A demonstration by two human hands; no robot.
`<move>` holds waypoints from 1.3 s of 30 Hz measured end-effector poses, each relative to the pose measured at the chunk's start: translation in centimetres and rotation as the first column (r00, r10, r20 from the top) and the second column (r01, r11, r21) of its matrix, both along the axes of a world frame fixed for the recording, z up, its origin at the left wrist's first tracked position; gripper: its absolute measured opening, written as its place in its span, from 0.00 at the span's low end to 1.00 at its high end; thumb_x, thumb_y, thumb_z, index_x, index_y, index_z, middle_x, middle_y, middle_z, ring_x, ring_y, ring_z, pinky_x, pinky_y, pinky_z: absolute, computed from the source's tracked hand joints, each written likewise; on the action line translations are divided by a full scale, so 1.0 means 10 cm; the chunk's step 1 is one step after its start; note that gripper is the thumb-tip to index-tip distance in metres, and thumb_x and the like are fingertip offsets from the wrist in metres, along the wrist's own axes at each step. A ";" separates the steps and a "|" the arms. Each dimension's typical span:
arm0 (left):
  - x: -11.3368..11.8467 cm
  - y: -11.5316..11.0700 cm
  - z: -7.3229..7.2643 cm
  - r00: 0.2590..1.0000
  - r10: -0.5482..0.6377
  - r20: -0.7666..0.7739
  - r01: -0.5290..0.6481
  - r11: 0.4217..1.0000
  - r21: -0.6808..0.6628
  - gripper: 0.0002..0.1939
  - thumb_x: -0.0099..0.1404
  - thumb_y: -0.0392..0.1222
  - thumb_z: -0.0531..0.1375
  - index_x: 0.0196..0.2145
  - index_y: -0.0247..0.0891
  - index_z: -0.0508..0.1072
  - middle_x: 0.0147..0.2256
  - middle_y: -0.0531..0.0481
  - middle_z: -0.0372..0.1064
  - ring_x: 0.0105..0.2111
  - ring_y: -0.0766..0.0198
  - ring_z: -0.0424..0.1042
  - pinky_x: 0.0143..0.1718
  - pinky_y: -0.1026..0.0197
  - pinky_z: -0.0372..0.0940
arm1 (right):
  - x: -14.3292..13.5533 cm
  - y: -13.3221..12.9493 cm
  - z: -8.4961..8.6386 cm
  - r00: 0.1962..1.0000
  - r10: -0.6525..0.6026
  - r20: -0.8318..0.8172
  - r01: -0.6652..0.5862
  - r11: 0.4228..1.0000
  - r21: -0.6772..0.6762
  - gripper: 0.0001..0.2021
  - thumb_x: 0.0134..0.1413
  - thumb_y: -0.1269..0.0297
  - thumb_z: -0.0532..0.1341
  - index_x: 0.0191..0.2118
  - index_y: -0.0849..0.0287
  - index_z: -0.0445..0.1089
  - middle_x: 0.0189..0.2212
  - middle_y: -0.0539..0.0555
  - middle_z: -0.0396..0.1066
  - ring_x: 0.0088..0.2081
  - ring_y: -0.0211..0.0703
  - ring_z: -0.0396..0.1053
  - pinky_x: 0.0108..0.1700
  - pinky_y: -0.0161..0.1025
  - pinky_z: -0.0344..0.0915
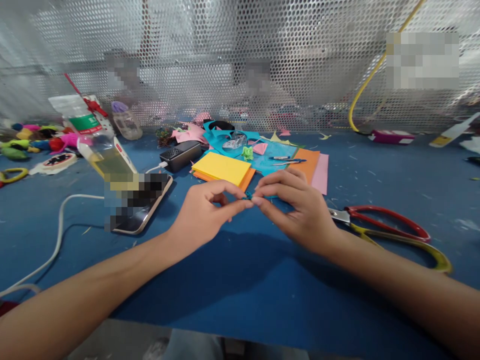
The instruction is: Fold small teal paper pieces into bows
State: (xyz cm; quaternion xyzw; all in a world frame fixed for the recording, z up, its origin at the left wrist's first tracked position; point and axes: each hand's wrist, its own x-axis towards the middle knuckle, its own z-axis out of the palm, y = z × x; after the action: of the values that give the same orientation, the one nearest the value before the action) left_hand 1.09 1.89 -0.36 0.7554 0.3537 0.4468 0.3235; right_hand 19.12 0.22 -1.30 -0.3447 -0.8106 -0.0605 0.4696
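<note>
My left hand (210, 207) pinches a small folded piece of blue paper (248, 195) between thumb and forefinger. From the other side, my right hand (296, 205) grips the same piece with its fingertips, and a bit of blue shows behind those fingers. The fingers hide much of its shape. Both hands are over the blue table (240, 280). Just beyond them lies a stack of yellow paper (222, 169) on orange sheets. A small green folded paper piece (247, 153) and a pink one (260, 148) sit behind the stack.
Scissors (390, 227) with red and yellow handles lie beside my right forearm. Left are a phone (144, 207), a bottle (103, 145), a white cable (60, 220) and a black speaker-like box (182, 155). Pens (288, 161), orange sheets (308, 162) and paper scraps (189, 133) lie farther back.
</note>
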 end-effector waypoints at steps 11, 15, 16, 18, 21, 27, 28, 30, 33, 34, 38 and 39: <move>-0.01 0.01 -0.03 0.992 0.121 0.049 -0.130 0.919 0.372 0.07 0.51 0.33 0.66 0.23 0.37 0.69 0.25 0.56 0.73 0.21 0.72 0.70 0.16 0.71 0.60 | -0.07 -0.07 0.01 0.996 -0.021 -0.088 0.008 0.989 -0.146 0.02 0.53 0.70 0.60 0.31 0.57 0.68 0.31 0.51 0.70 0.34 0.39 0.69 0.40 0.42 0.63; -0.04 0.04 0.00 0.995 0.083 -0.049 -0.040 0.816 0.576 0.06 0.55 0.29 0.62 0.24 0.38 0.72 0.26 0.55 0.74 0.27 0.70 0.73 0.22 0.71 0.64 | -0.08 -0.07 0.00 0.992 -0.029 -0.125 0.006 0.983 -0.181 0.02 0.53 0.69 0.60 0.31 0.58 0.68 0.31 0.50 0.70 0.34 0.38 0.69 0.40 0.40 0.63; -0.05 0.05 0.00 0.995 0.072 -0.066 -0.016 0.793 0.609 0.05 0.55 0.29 0.62 0.25 0.37 0.73 0.27 0.54 0.75 0.28 0.70 0.73 0.23 0.72 0.65 | -0.08 -0.07 0.00 0.990 -0.030 -0.134 0.004 0.982 -0.188 0.02 0.53 0.69 0.60 0.31 0.58 0.69 0.31 0.50 0.70 0.34 0.38 0.69 0.39 0.40 0.63; -0.05 0.06 0.02 0.994 0.056 -0.091 0.016 0.765 0.644 0.03 0.55 0.31 0.63 0.28 0.35 0.75 0.29 0.51 0.75 0.28 0.70 0.73 0.22 0.73 0.65 | -0.08 -0.06 0.00 0.987 -0.033 -0.156 0.001 0.981 -0.196 0.02 0.53 0.68 0.60 0.30 0.58 0.69 0.31 0.50 0.69 0.34 0.38 0.69 0.39 0.39 0.63; -0.05 0.05 0.03 0.994 0.044 -0.104 0.031 0.782 0.622 0.05 0.54 0.31 0.63 0.32 0.33 0.76 0.32 0.47 0.75 0.27 0.71 0.72 0.20 0.74 0.66 | -0.07 -0.04 0.00 0.982 -0.045 -0.184 0.007 0.979 -0.202 0.03 0.53 0.68 0.60 0.29 0.57 0.68 0.30 0.51 0.69 0.34 0.38 0.68 0.38 0.39 0.63; -0.03 -0.01 0.03 0.991 0.112 -0.072 -0.066 0.881 0.469 0.06 0.52 0.29 0.63 0.27 0.38 0.75 0.27 0.55 0.75 0.26 0.71 0.73 0.18 0.76 0.64 | -0.06 -0.05 0.00 0.991 -0.064 -0.118 0.045 0.987 -0.153 0.02 0.53 0.69 0.60 0.30 0.57 0.68 0.31 0.51 0.70 0.34 0.39 0.69 0.41 0.42 0.62; -0.03 -0.02 0.03 0.990 0.125 -0.067 -0.084 0.896 0.437 0.05 0.52 0.30 0.63 0.26 0.38 0.74 0.26 0.55 0.75 0.25 0.72 0.72 0.17 0.76 0.63 | -0.06 -0.06 0.00 0.992 -0.068 -0.107 0.052 0.988 -0.144 0.02 0.53 0.69 0.60 0.30 0.57 0.68 0.31 0.51 0.70 0.34 0.39 0.69 0.41 0.42 0.62; -0.03 -0.03 0.02 0.988 0.147 -0.056 -0.111 0.904 0.413 0.04 0.52 0.31 0.63 0.24 0.39 0.73 0.24 0.56 0.74 0.22 0.72 0.71 0.17 0.75 0.63 | -0.07 -0.07 0.00 0.992 -0.076 -0.098 0.063 0.989 -0.137 0.02 0.53 0.69 0.60 0.30 0.57 0.68 0.31 0.51 0.70 0.34 0.40 0.69 0.41 0.43 0.62; -0.02 -0.05 0.02 0.984 0.163 -0.072 -0.116 0.891 0.439 0.03 0.52 0.33 0.63 0.24 0.38 0.72 0.24 0.56 0.73 0.22 0.72 0.70 0.19 0.74 0.66 | -0.08 -0.08 -0.01 0.992 -0.082 -0.096 0.068 0.988 -0.138 0.02 0.53 0.69 0.60 0.30 0.57 0.68 0.31 0.51 0.70 0.34 0.40 0.69 0.40 0.43 0.62; -0.02 -0.05 0.02 0.983 0.165 -0.084 -0.110 0.884 0.454 0.03 0.53 0.33 0.63 0.24 0.38 0.73 0.23 0.56 0.73 0.22 0.72 0.69 0.20 0.73 0.66 | -0.09 -0.08 -0.01 0.992 -0.082 -0.094 0.068 0.988 -0.140 0.02 0.53 0.68 0.60 0.30 0.57 0.68 0.31 0.51 0.70 0.34 0.40 0.69 0.40 0.43 0.62; -0.03 -0.04 0.02 0.987 0.121 -0.106 -0.063 0.897 0.437 0.05 0.53 0.34 0.63 0.31 0.39 0.75 0.25 0.54 0.74 0.24 0.71 0.70 0.21 0.72 0.67 | -0.09 -0.08 -0.01 0.992 -0.082 -0.094 0.066 0.986 -0.154 0.02 0.53 0.68 0.60 0.31 0.56 0.68 0.32 0.51 0.70 0.35 0.41 0.69 0.40 0.43 0.63; -0.03 -0.03 0.01 0.991 0.095 -0.096 -0.049 0.914 0.402 0.07 0.54 0.34 0.63 0.32 0.39 0.76 0.26 0.53 0.74 0.25 0.70 0.71 0.20 0.72 0.66 | -0.09 -0.07 -0.01 0.992 -0.082 -0.096 0.067 0.985 -0.157 0.02 0.53 0.68 0.60 0.31 0.56 0.68 0.32 0.51 0.70 0.35 0.41 0.69 0.40 0.43 0.63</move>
State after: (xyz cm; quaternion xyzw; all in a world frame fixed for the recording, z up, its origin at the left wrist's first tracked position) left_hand 0.81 1.61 -0.24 0.8160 0.3008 0.4774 0.1253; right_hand 18.24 -0.50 -1.38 -0.4125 -0.7743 0.0021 0.4799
